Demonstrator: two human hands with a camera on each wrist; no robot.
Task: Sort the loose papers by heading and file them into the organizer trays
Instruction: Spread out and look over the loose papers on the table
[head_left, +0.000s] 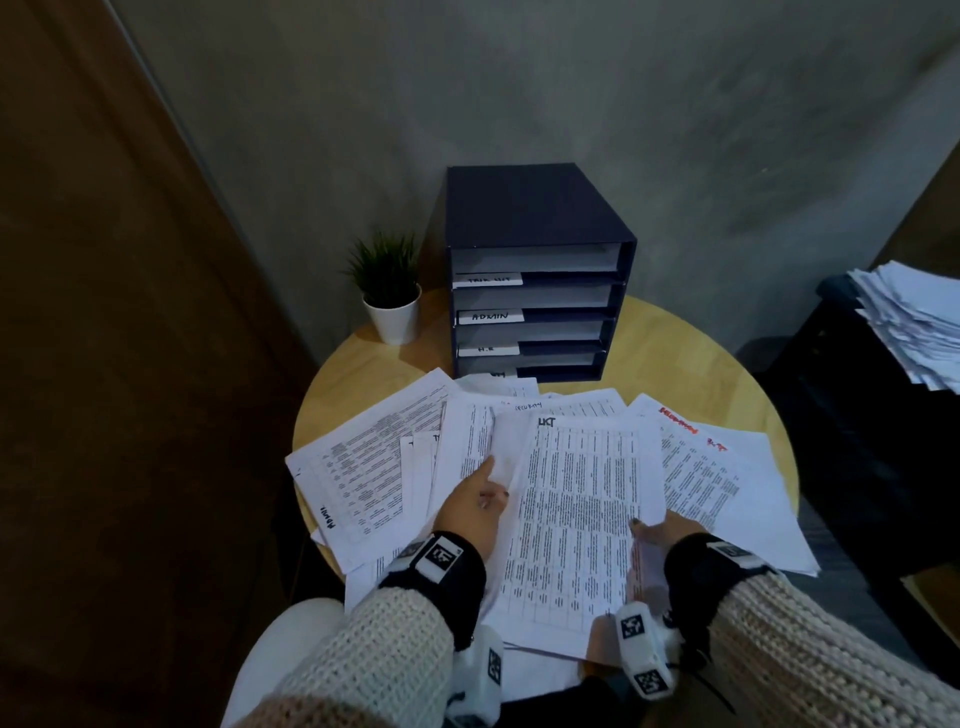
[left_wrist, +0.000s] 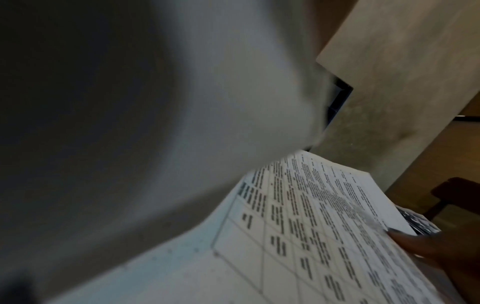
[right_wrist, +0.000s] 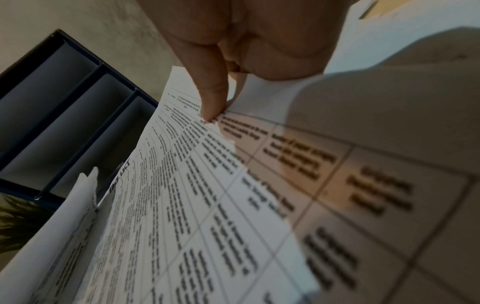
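A dark blue organizer (head_left: 535, 218) with several labelled trays stands at the back of the round wooden table (head_left: 675, 353). Loose printed sheets fan out in front of it. My right hand (head_left: 654, 530) pinches the right edge of the top sheet (head_left: 576, 519), a table with a handwritten heading, thumb on top. The right wrist view shows that pinch (right_wrist: 226, 92) on the sheet (right_wrist: 182, 205), with the organizer (right_wrist: 64, 123) behind. My left hand (head_left: 491, 483) rests on the pile at that sheet's left edge, index finger straight. Blurred paper fills most of the left wrist view, hiding the left fingers.
A sheet headed ADMIN (head_left: 353, 483) lies at the left and one with red writing (head_left: 727, 483) at the right. A small potted plant (head_left: 389, 291) stands left of the organizer. Another paper stack (head_left: 914, 322) sits on dark furniture to the right.
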